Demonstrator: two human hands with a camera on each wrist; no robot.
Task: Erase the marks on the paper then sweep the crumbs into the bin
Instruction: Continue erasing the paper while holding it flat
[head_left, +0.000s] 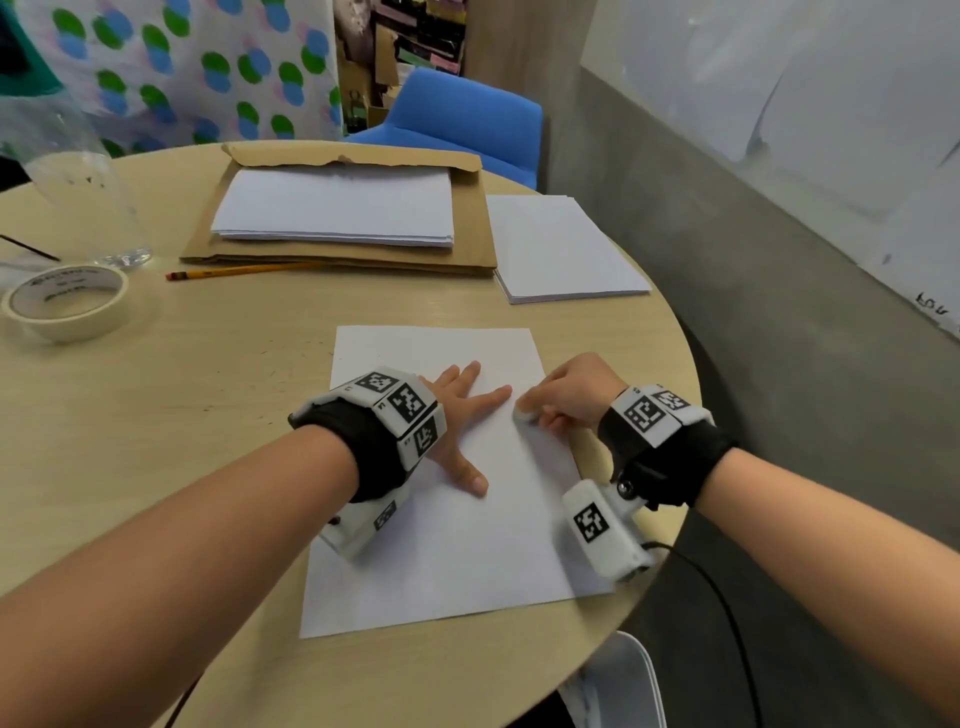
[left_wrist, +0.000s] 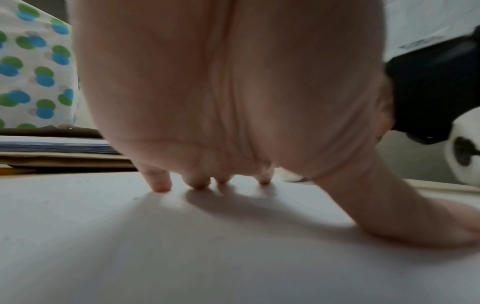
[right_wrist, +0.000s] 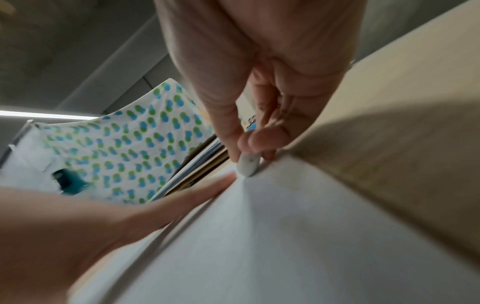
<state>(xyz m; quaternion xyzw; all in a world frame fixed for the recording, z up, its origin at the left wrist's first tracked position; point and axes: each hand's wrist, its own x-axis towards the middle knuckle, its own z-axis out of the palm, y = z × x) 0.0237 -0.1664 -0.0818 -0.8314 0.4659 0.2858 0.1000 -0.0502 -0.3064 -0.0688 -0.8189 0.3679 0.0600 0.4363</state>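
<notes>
Left hand (head_left: 457, 415) lies flat, fingers spread, on the paper (head_left: 447, 561). At its 3 o'clock, right hand (head_left: 576, 395) fingers pinch an eraser (head_left: 525, 415) against the sheet.

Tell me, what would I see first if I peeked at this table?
Two hands on a white sheet of paper near the front of the round table: the left hand presses flat on it, and the right hand pinches a small white eraser against it. Farther back lie a stack of paper on a brown envelope, a yellow pencil and a tape roll at the left.
</notes>
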